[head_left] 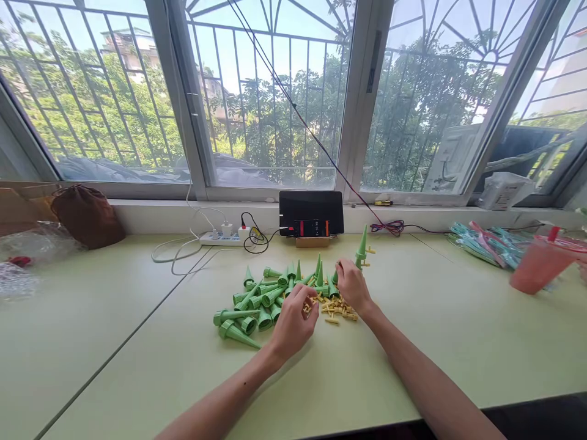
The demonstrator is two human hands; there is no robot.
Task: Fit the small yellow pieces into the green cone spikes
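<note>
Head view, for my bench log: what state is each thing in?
Green ribbed plastic cones: piled loosely, most lying, some upright.
Small yellow T-shaped plastic pieces: mostly loose, heaped.
Left hand, right hand: fingers curled; grip contents unclear.
Black flat screen: propped up, dark.
Black phone: propped in front, display lit.
White power strip: plugs inserted.
Brown drawstring bag: cinched.
Red translucent cup: lidded.

Open tabletop (pixel 440 342) right of the piled green cones (pixel 270 296).

Matt green plastic cones (pixel 276 295)
</note>
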